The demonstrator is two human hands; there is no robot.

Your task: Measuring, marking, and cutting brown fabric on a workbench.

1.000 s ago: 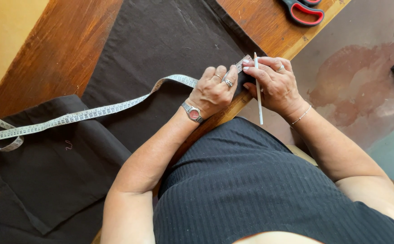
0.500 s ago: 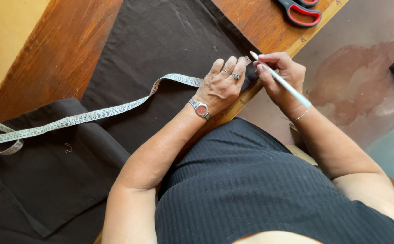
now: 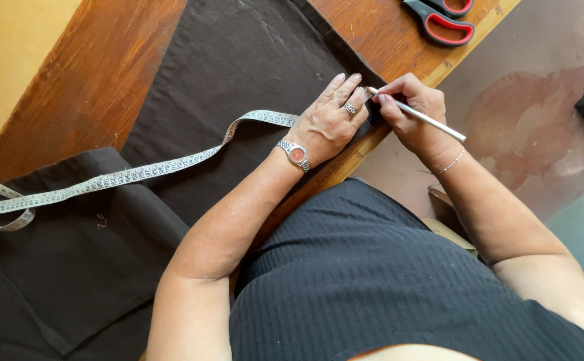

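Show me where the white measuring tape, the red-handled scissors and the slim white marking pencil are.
white measuring tape (image 3: 138, 174), head view, middle of the strip lying across the dark fabric.
red-handled scissors (image 3: 442, 19), head view, on a red handle loop.
slim white marking pencil (image 3: 426, 119), head view, mid-shaft beyond the right hand's fingers.

The left hand (image 3: 329, 120) hides the tape measure (image 3: 138, 175) end — scissors (image 3: 439, 20) handles are cropped at the top edge.

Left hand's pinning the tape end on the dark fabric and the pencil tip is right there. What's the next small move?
Probably a short mark at the tape's end: the left hand presses the measuring tape flat on the dark fabric, and the right hand holds the white pencil tip beside those fingers.
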